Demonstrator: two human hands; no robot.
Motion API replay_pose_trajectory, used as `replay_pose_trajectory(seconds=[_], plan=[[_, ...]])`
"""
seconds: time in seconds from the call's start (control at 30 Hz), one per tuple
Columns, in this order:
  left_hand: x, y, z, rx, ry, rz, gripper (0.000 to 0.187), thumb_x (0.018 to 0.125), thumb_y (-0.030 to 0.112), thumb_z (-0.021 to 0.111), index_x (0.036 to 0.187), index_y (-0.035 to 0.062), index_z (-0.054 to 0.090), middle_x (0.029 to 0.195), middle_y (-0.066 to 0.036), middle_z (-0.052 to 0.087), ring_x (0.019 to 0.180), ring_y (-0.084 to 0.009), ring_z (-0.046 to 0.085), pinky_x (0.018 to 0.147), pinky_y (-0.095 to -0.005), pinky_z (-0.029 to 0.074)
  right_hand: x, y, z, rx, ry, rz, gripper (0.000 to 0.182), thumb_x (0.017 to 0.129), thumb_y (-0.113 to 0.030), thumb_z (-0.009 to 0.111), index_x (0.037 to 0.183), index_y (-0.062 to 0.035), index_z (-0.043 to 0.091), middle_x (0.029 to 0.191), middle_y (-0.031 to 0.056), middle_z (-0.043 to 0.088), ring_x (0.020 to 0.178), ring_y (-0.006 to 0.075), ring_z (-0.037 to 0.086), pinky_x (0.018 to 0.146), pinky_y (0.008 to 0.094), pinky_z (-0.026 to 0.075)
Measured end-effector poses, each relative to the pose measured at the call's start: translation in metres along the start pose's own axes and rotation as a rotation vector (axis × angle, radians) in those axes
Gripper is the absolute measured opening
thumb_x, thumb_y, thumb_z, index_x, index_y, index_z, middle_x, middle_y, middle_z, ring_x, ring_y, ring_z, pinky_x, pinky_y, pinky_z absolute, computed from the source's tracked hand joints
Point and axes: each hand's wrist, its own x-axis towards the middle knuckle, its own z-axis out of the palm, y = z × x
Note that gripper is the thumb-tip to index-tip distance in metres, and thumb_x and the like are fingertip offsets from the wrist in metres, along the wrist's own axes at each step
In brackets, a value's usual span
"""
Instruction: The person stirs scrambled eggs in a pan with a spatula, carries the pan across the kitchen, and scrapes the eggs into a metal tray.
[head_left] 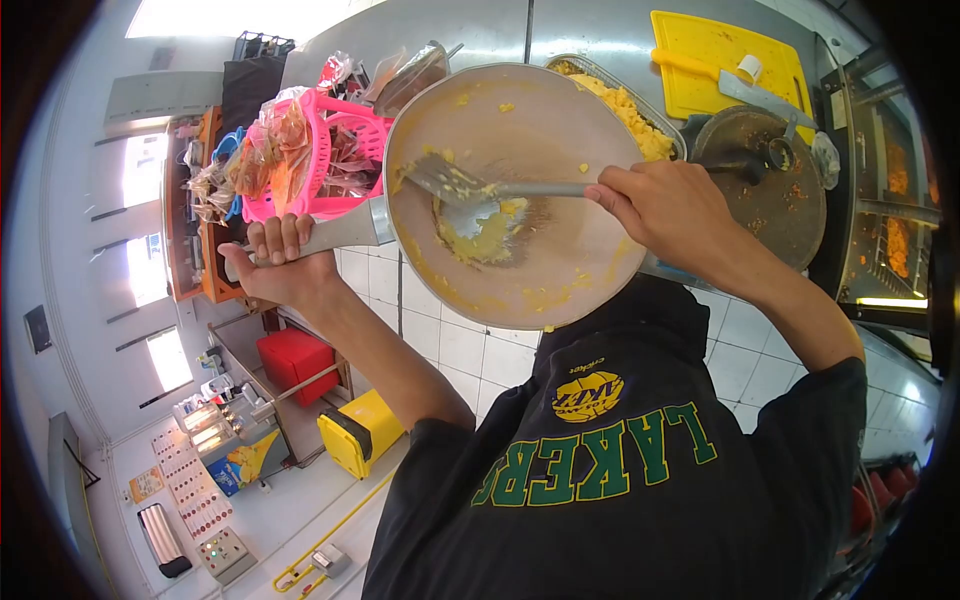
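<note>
A large round pan (pixel 560 240) with a light, worn inside is tilted toward the camera. My left hand (pixel 285 262) is wrapped round the end of its long handle (pixel 345 230). In my right hand (pixel 650 205), at the pan's right side, is the handle of a slotted metal spatula (pixel 450 182). The spatula's head rests against the inner left part of the pan. Yellow food residue (pixel 482 235) sticks in a patch beside the spatula and in bits along the rim.
Behind the pan, a metal tray holds yellow food (pixel 630 115). A yellow cutting board (pixel 735 60) bears a knife. A dark round pan (pixel 775 200) lies at right, beside an oven. A pink basket (pixel 320 150) with plastic bags stands left. Below left is a yellow bin (pixel 360 430).
</note>
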Motion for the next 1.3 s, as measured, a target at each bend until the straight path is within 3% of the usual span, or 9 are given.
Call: replay_pose_trajectory(seconds=[0.3,0.5,0.57,0.7,0.8,0.87,1.0,1.17,1.3], plan=[[-0.003,-0.008,0.002,-0.015,0.023,0.047,0.054,0.091,0.054,0.044,0.053,0.0162,0.036,0.042,0.004,0.031,0.037,-0.0102,0.029,0.044,-0.0253,0.027,-0.023,0.0,-0.028,0.015,-0.325,-0.077,0.035,0.091,-0.035,0.05,0.075,-0.0069,0.063,0.065,0.0138,0.06,0.065,0.0337,0.06,0.058,0.0453,0.045],[-0.012,-0.015,0.016,0.0,-0.01,0.071,0.053,0.091,0.054,0.044,0.054,0.0162,0.036,0.043,0.004,0.03,0.037,-0.0102,0.029,0.043,-0.0252,0.025,-0.018,-0.034,-0.004,0.428,-0.31,0.105,0.021,0.095,-0.02,0.046,0.094,-0.0011,0.056,0.068,0.0225,0.057,0.069,0.042,0.057,0.061,0.0463,0.043],[-0.016,-0.015,0.018,0.012,-0.017,0.093,0.054,0.091,0.055,0.044,0.055,0.0162,0.035,0.043,0.004,0.03,0.037,-0.0103,0.029,0.042,-0.0254,0.025,-0.006,-0.029,0.0,0.532,-0.162,0.088,0.021,0.095,-0.019,0.046,0.096,-0.0001,0.056,0.071,0.0223,0.058,0.071,0.042,0.057,0.062,0.046,0.043],[-0.02,-0.015,0.023,0.013,0.019,0.145,0.054,0.091,0.056,0.044,0.055,0.0162,0.035,0.043,0.004,0.03,0.037,-0.0103,0.029,0.042,-0.0255,0.026,0.002,-0.017,-0.009,0.485,-0.123,0.053,0.02,0.094,-0.018,0.047,0.1,-0.0005,0.055,0.073,0.0219,0.058,0.072,0.0415,0.057,0.063,0.0467,0.044],[-0.019,-0.012,0.023,0.012,0.0,0.141,0.054,0.091,0.056,0.044,0.056,0.0159,0.036,0.044,0.004,0.03,0.037,-0.01,0.029,0.042,-0.0256,0.027,-0.015,-0.027,-0.028,0.295,-0.085,-0.059,0.023,0.094,-0.02,0.046,0.091,0.0013,0.054,0.068,0.02,0.058,0.07,0.0411,0.058,0.064,0.0487,0.044],[-0.017,-0.012,0.024,0.007,-0.019,0.103,0.054,0.092,0.057,0.042,0.056,0.0157,0.037,0.044,0.004,0.03,0.037,-0.0099,0.029,0.043,-0.0257,0.027,-0.026,-0.038,-0.045,0.213,-0.279,-0.064,0.021,0.092,-0.019,0.049,0.09,0.0009,0.053,0.068,0.0201,0.058,0.069,0.0414,0.058,0.063,0.0483,0.045],[-0.022,-0.019,0.033,0.038,-0.036,0.116,0.055,0.092,0.057,0.04,0.056,0.0156,0.038,0.044,0.003,0.031,0.037,-0.0099,0.028,0.043,-0.0255,0.028,-0.029,-0.053,-0.038,0.26,-0.315,0.001,0.02,0.092,-0.018,0.05,0.101,-0.0022,0.056,0.072,0.0201,0.059,0.071,0.0404,0.057,0.063,0.0481,0.044],[-0.031,-0.026,0.042,0.062,-0.033,0.117,0.056,0.093,0.058,0.037,0.057,0.0157,0.037,0.044,0.003,0.031,0.037,-0.0098,0.028,0.042,-0.0254,0.027,0.003,-0.022,-0.003,0.342,0.013,0.075,0.023,0.094,-0.023,0.047,0.098,-0.0021,0.057,0.07,0.021,0.058,0.07,0.0411,0.057,0.063,0.0473,0.044],[-0.034,-0.025,0.042,0.063,-0.02,0.147,0.056,0.094,0.057,0.036,0.057,0.0155,0.038,0.044,0.003,0.03,0.037,-0.0097,0.027,0.042,-0.0253,0.026,0.003,-0.015,-0.015,0.21,-0.041,0.195,0.027,0.094,-0.024,0.044,0.086,0.0005,0.053,0.072,0.0216,0.06,0.073,0.0386,0.059,0.064,0.0489,0.046]])
